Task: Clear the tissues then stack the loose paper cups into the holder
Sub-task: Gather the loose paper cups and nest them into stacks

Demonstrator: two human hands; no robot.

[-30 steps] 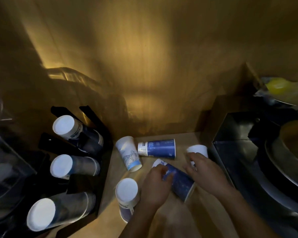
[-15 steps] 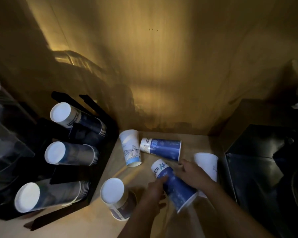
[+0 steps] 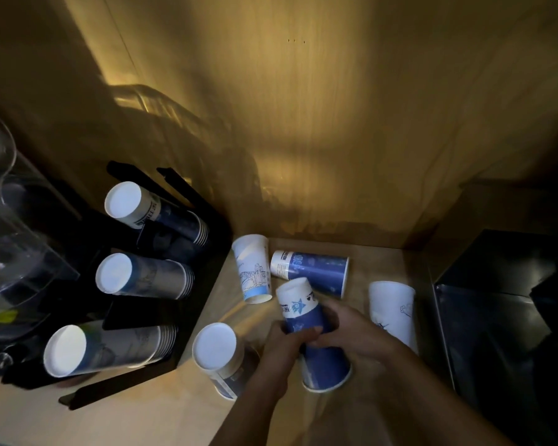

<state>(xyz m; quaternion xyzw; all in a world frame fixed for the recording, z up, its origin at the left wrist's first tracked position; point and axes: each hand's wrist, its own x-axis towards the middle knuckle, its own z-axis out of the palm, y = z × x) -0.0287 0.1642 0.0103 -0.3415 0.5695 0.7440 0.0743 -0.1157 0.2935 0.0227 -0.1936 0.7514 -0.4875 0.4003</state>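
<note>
Both hands now clasp the blue cup [image 3: 306,320], tipped more upright than before: left hand [image 3: 284,346], right hand [image 3: 351,336]. Loose cups crowd it; bare surface [image 3: 161,413] lies nearer the holder [image 3: 203,233].

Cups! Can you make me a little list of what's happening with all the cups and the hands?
held cup: blue cup, bottom up, both hands on it
left hand: grips its left side
right hand: grips its right side
loose cups: white cup and blue lying cup behind; white right cup; near cup by the holder
holder: black, three stacks of cups in it
tissues: none seen
</note>
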